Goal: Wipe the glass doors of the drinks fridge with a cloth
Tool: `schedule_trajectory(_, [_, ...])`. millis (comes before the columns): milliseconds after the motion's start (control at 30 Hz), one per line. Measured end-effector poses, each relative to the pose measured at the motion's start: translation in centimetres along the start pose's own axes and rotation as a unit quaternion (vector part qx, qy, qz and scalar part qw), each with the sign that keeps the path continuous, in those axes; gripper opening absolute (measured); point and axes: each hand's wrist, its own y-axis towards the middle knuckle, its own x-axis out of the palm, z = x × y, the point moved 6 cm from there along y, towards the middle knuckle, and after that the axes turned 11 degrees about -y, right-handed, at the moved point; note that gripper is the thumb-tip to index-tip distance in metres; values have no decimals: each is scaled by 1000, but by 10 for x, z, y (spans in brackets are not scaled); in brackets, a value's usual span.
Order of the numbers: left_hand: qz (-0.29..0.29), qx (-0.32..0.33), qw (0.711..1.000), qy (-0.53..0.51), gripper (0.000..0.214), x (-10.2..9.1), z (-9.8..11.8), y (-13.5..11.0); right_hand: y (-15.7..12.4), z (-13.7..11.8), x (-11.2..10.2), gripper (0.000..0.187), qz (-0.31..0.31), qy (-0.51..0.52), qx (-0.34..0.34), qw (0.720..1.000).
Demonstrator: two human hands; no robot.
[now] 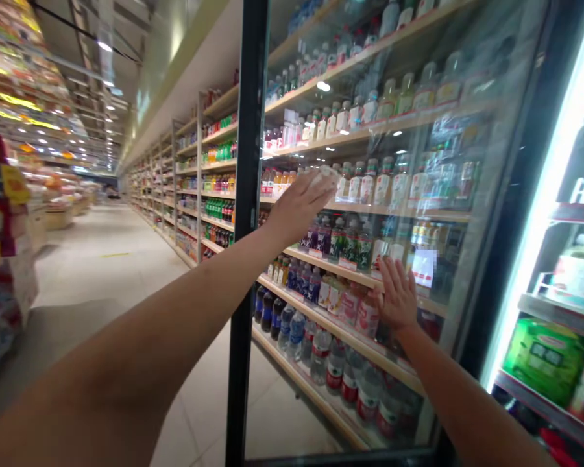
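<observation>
Head view: glass door (467, 84) stands open, dark frame (246, 194) at its left edge. Left hand (296, 211) high on door, fingers curled lightly over white cloth (324, 176), pinning it to glass. Right hand (396, 298) lower on door, flat, fingers spread, holding nothing. Cloth likely soft, light. Door stiff, slick, breakable; steady it by frame. Bottles (321, 350) behind door.

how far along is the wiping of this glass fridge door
Done: unclear, glare hides which parts of the tall black-framed glass fridge door are clean. In hand: left hand presses a white cloth mid-pane; right hand braces flat below. Left: not judgeable.
</observation>
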Motion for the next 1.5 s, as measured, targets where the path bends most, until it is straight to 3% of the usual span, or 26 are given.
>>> schedule_trajectory(67, [-63,68,995,-28,52,15,23,-20,0,0,0,71,0,1,-4,1000])
schedule_trajectory(133, [-160,199,965,-64,44,30,51,-47,-1,0,0,71,2,1,-5,1000])
schedule_trajectory(200, [-201,260,941,-78,45,29,58,-60,-2,0,1,71,1,0,-2,1000])
schedule_trajectory(267, [-178,233,954,-62,51,15,40,-52,-2,0,2,70,-5,-1,1,1000])
schedule_trajectory(367, [-75,97,992,-14,60,-10,3,-31,-3,-1,3,71,-10,0,3,1000])
schedule_trajectory(467, [-14,22,1000,1,65,-10,3,-37,-3,-1,2,71,-5,1,4,1000])
schedule_trajectory(533, [-49,75,996,-13,61,4,26,-52,-2,-1,1,71,0,-2,0,1000])
schedule_trajectory(633, [-163,206,965,-29,50,16,51,-69,-1,-2,0,71,1,-4,-1,1000])
schedule_trajectory(700, [-154,173,973,-4,52,4,34,-57,-1,-1,0,72,-1,-5,0,1000])
schedule_trajectory(800, [-59,19,997,47,60,-27,-8,-31,-1,-1,1,73,-5,-4,-2,1000])
schedule_trajectory(867, [-25,-37,997,62,62,-32,-15,-31,-1,-1,1,72,-10,-3,-1,1000])
schedule_trajectory(933, [-19,-26,997,66,62,-25,1,-44,-1,-1,2,72,-12,-1,2,1000])
schedule_trajectory(1033, [-74,105,990,55,59,-7,35,-67,0,-1,1,71,-10,-1,6,1000])
schedule_trajectory(1100, [-105,134,984,57,62,-7,31,-65,1,-2,1,71,-9,-5,5,1000])
schedule_trajectory(1167, [-74,70,992,68,65,-21,1,-42,1,-2,0,71,-5,-7,1,1000])
schedule_trajectory(1233, [-3,-19,998,61,66,-39,-32,-16,2,-2,-1,71,-2,-7,-1,1000])
schedule_trajectory(1300, [34,-67,996,49,67,-45,-45,-2,1,-1,-1,71,0,-7,-1,1000])
schedule_trajectory(1400, [4,-55,998,42,66,-29,-24,-6,0,-1,-2,71,2,-2,-3,1000])
schedule_trajectory(1500, [-78,42,996,26,62,-11,6,-14,0,-1,-1,69,3,7,-6,1000])
